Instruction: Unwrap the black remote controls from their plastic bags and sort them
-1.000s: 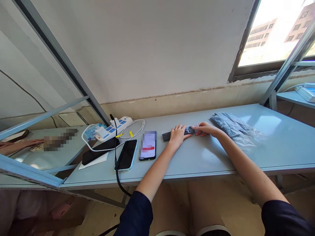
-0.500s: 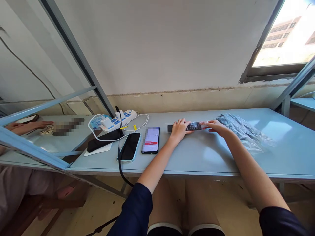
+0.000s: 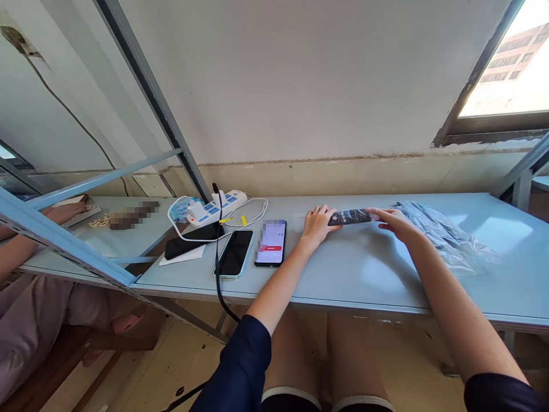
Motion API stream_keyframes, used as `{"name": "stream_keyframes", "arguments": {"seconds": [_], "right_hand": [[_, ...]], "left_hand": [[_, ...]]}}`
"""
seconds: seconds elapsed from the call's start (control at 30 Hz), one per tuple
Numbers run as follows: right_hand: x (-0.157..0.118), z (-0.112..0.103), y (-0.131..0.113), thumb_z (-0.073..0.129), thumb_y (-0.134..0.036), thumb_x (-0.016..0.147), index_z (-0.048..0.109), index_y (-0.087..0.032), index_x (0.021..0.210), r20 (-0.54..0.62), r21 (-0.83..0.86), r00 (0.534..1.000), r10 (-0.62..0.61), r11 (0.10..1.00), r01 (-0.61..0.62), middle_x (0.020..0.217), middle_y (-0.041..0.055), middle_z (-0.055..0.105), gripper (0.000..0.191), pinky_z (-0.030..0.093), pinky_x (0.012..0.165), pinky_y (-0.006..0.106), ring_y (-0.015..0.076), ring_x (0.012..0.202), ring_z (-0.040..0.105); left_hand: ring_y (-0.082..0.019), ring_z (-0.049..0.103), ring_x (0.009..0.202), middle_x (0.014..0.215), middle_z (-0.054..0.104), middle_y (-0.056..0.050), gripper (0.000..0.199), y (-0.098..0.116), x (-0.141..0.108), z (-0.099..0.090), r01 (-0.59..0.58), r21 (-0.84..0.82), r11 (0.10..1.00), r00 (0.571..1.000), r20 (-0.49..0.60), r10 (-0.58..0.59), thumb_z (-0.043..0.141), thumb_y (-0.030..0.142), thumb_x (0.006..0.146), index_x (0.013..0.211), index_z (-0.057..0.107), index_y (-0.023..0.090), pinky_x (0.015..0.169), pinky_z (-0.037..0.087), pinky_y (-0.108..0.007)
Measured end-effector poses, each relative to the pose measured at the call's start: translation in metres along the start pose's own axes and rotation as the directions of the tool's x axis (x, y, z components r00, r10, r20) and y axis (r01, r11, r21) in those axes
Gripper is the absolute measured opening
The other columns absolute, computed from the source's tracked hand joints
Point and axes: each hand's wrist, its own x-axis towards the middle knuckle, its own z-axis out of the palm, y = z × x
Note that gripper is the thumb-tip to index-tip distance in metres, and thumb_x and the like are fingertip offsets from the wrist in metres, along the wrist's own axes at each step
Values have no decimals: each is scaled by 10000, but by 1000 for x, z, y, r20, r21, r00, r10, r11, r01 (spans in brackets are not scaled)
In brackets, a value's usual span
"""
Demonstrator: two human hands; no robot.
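Note:
A dark, narrow remote-like object with small buttons at its left end lies crosswise between my two hands, over the light blue table. My left hand is closed round its left end. At its right end, the fingers of my right hand pinch it or a clear wrapping on it; the exact grip is hard to make out. Just beyond my right hand lies a pile of clear plastic bags with dark contents. A phone with a lit screen rests to the left of my left hand.
Further left on the table are a phone with a dark screen, a black pouch-like item, a white power strip and cables. A metal frame post stands beyond. Another person's hand is at the far left.
The view has shifted slightly left. My left hand has moved from the middle of the dark object to its left end, and the object's buttons now show. The other person's hand has drawn back leftward.

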Motion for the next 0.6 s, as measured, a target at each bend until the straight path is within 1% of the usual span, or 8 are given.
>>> {"name": "stream_keyframes", "arguments": {"seconds": [0.17,0.3,0.43,0.6], "right_hand": [[3,2,0,655,-368,629,709,-216,728,-88,49,996,14,999,-9,844,65,695,189,447,556,245,212,895,609],[3,0,-1,686,-380,604,694,-207,746,-131,78,991,22,997,-12,865,68,686,224,447,566,248,220,922,609],[4,0,0,688,-435,613,676,-222,751,-128,94,991,21,995,-9,867,56,680,254,458,559,242,214,904,617],[5,3,3,648,-477,659,651,-249,770,-83,107,996,37,994,-28,909,41,678,254,463,518,219,178,812,638]], "left_hand": [[-195,555,1046,1094,607,-40,344,-1,0,0,22,-10,1000,1000,-14,-22,627,395,852,1162,580,253,840,412,-268],[-188,573,1027,1076,615,-34,339,-1,-1,0,33,-30,999,999,-5,-33,643,387,842,1145,589,243,823,421,-257],[-194,584,1017,1063,620,-40,321,2,-2,-1,45,-53,998,999,-1,-45,638,390,846,1117,594,223,819,429,-258],[-200,590,1001,1093,613,-37,322,9,-4,-1,60,-69,996,998,-9,-61,654,382,835,1112,572,240,797,444,-262]]}}
